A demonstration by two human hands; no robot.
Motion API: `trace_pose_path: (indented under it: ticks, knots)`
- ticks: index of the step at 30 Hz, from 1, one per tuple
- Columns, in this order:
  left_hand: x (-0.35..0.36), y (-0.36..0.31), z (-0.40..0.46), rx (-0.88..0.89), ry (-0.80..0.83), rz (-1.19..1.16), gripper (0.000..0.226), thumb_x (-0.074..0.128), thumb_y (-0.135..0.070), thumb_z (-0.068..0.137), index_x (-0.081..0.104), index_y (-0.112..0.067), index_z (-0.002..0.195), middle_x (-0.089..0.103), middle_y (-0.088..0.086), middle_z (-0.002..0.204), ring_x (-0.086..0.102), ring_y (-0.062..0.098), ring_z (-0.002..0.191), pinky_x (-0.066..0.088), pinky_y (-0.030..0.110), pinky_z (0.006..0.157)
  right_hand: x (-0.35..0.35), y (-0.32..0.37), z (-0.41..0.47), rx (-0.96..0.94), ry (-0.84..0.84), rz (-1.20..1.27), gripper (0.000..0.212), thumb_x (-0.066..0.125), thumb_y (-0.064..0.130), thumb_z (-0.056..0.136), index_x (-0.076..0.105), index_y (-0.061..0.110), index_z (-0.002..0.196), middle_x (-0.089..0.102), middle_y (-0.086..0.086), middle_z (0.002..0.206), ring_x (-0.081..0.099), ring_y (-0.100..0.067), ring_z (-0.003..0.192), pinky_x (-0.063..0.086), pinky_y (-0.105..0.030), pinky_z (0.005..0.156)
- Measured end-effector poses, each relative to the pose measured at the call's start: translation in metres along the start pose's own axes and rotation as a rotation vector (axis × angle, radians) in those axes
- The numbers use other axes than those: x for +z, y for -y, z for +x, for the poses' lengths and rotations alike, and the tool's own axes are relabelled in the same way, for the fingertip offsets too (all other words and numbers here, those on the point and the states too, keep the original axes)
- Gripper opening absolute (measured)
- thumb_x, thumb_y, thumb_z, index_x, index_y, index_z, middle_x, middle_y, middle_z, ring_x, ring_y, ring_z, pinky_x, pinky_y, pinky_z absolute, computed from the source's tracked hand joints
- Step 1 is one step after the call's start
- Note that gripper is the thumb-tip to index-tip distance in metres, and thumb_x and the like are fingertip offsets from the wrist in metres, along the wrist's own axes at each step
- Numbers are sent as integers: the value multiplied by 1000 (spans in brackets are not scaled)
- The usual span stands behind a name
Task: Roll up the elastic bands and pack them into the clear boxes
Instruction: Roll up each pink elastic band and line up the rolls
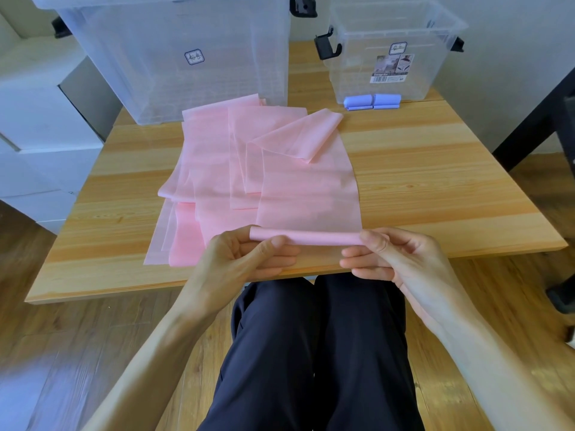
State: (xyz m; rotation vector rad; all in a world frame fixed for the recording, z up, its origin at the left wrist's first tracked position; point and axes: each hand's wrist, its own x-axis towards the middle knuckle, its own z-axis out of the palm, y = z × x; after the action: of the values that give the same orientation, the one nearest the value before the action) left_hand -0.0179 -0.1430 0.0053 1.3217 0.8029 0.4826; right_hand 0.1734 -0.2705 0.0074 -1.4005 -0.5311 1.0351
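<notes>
Wooden table (420, 181) scene, near edge: pink band (305, 188) is just starting to roll, thin roll (305, 237) formed, most of its length lying loose in folds behind. Left hand (245, 259) and right hand (401, 259) are pinching the roll's ends. Purple rolled band (371, 102) is sitting outside small clear box (395, 51), unpacked. Large clear box (174, 57) looks empty. Early stage.
</notes>
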Motion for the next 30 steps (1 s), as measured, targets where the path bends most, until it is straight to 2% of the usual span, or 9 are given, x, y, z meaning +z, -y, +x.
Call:
trace_pose_path:
  ticks: [5, 10, 14, 18, 24, 30]
  knots:
    - [-1, 0, 0, 26, -24, 6, 31, 61, -32, 85, 73, -10, 104, 78, 5, 99, 74, 17, 97, 58, 24, 86, 1, 0, -1, 7, -2, -23, 38, 70, 30, 74, 71, -1, 96, 75, -20, 83, 75, -33, 75, 62, -29, 63]
    - [2, -2, -2, 26, -90, -43, 36, 55, -34, 89, 72, -5, 105, 78, 8, 94, 75, 19, 91, 58, 19, 74, 0, -1, -1, 11, -26, -23, 39, 70, 29, 75, 71, -2, 98, 75, -20, 82, 75, -33, 74, 62, -29, 62]
    - [5, -3, -2, 17, -139, -113, 31, 59, -30, 88, 73, -6, 102, 78, 11, 92, 76, 21, 89, 59, 20, 74, 0, -3, -3, -7, -36, -10, 35, 69, 29, 77, 74, 0, 96, 76, -17, 87, 75, -32, 78, 62, -30, 67]
    - [7, -2, -1, 4, -153, -159, 19, 57, -18, 95, 74, -10, 100, 77, 13, 90, 75, 20, 90, 58, 17, 73, -1, -5, -3, -5, -39, -12, 30, 69, 25, 80, 75, 0, 95, 76, -18, 87, 75, -33, 79, 62, -30, 67]
    - [4, -4, -3, -4, -90, -173, 26, 67, -25, 78, 74, -10, 97, 77, 15, 94, 75, 22, 94, 58, 19, 78, -4, -6, -2, 18, -42, -8, 31, 69, 25, 80, 74, -1, 98, 76, -19, 87, 75, -33, 80, 63, -30, 67]
    - [3, -2, -2, 0, -133, -133, 27, 68, -29, 77, 73, -10, 96, 77, 14, 90, 75, 23, 91, 59, 20, 78, -2, -8, -5, -42, 79, -12, 34, 65, 19, 83, 68, 11, 116, 76, -15, 97, 75, -29, 90, 61, -30, 76]
